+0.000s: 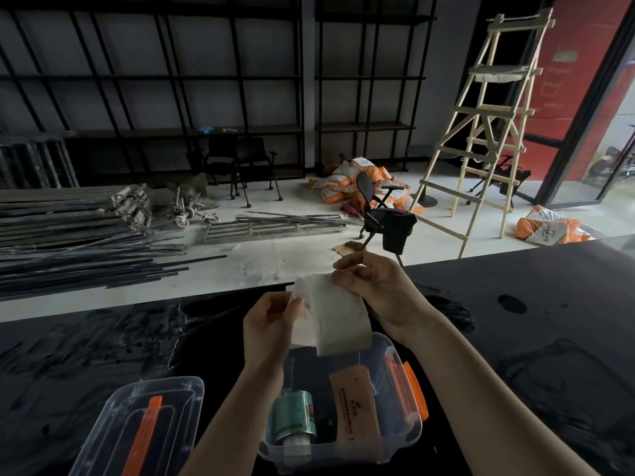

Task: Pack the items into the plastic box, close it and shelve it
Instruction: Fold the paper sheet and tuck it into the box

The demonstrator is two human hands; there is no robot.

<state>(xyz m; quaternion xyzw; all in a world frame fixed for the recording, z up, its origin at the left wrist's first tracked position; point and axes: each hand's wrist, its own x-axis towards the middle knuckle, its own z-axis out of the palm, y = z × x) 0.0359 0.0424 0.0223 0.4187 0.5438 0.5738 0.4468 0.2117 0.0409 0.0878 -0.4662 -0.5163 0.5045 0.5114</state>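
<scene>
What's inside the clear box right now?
In the plastic box: a green-labelled bottle lying down and tan envelopes. The held white stack hides the far end.

Open plastic box (388, 451) holds a green bottle (293, 415) and brown packet (354, 403); between them is room.

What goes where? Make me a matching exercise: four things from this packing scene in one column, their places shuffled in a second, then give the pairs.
Things:
1. white paper stack
2. green bottle
3. clear lid
4. tan booklet

Places:
A. lying on the black table, left of the plastic box
B. held by both hands, left hand and right hand, above the box
C. leaning inside the box, on its right side
D. lying inside the box, on its left side

Pairs: 1-B, 2-D, 3-A, 4-C
</scene>
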